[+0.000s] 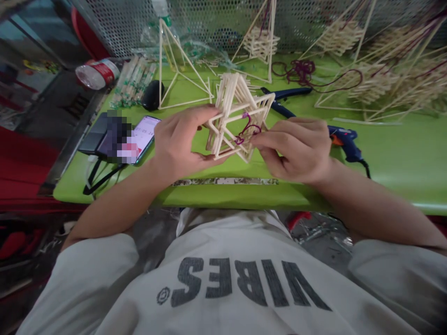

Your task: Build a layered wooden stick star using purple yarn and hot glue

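My left hand [181,139] grips a lattice frame built from pale wooden sticks [233,111], held up over the green table [401,158]. A purple cord [247,129] loops through the frame's middle. My right hand [296,149] pinches that cord at the frame's right side, fingers pressed together. Both hands hover just above the table's near edge.
A blue glue gun [344,139] lies right of my right hand, blue pliers [282,100] behind the frame. A phone [145,132] and a black mouse [152,94] lie at left. A stick pyramid [174,70], more stick frames [384,79], purple cord [303,72] and a bottle [98,73] fill the back.
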